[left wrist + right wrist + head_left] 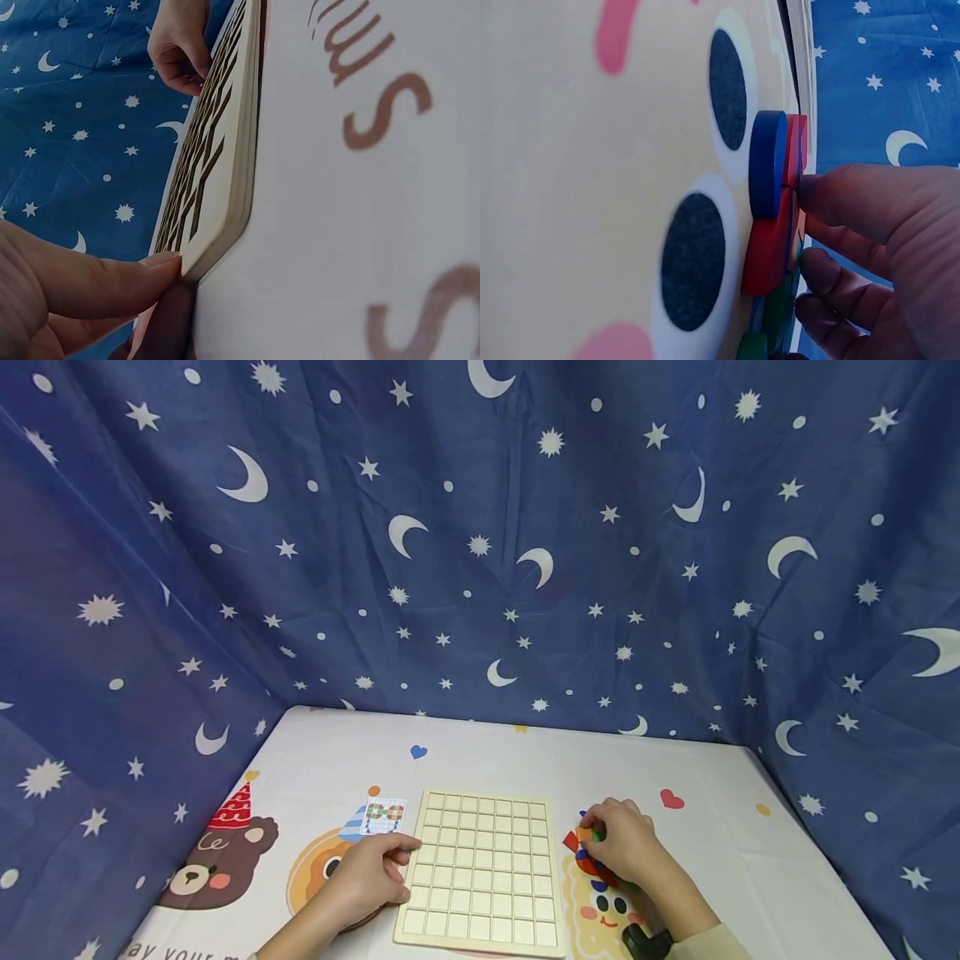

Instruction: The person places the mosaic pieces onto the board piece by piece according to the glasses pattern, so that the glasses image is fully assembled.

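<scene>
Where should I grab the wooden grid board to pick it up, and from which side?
Probably by its left long edge. The wooden grid board lies flat on the table, so only its thin rim offers a hold. The left hand already touches that side. Come in low, thumb on top, fingers under. The right hand and the coloured pieces crowd the other side.

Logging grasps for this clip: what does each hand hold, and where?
Left hand touches the grid board at its left edge. Right hand fingers rest on the coloured pieces; a grip cannot be told.
</scene>
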Motion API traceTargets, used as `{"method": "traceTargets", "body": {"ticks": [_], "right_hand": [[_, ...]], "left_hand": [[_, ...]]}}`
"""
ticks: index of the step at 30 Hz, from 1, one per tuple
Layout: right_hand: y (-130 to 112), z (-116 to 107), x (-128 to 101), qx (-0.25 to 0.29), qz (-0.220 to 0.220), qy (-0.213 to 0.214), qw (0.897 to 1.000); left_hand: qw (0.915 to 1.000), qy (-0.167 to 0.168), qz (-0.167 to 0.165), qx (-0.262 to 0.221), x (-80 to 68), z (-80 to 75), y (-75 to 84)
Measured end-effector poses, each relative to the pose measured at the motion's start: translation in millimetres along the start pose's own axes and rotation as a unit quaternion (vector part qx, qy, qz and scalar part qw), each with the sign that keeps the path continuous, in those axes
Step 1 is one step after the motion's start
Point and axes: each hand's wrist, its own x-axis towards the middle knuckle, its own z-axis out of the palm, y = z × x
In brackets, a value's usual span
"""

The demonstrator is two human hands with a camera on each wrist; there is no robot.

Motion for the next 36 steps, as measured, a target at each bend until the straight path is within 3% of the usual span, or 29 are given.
{"method": "traceTargets", "body": {"ticks": [7,14,24,36], "right_hand": [[4,-2,2,0.004,-0.006,-0.004,1.0],[0,-9,3,0.056,-0.023,-0.012,0.998],[-21,-8,9,0.089,-0.071,-0.018,0.993],[-54,7,15,0.073,-0.109,-0.023,0.991]], "left_hand": [[1.0,0.005,0.001,0.001,-1.1,1.7,1.6],[0.9999,0.007,0.004,0.008,-1.2,2.8,1.9],[0.9998,0.013,0.005,0.016,-0.9,4.1,0.2],[0.9998,0.012,0.006,0.018,-1.2,3.6,-0.2]]}}
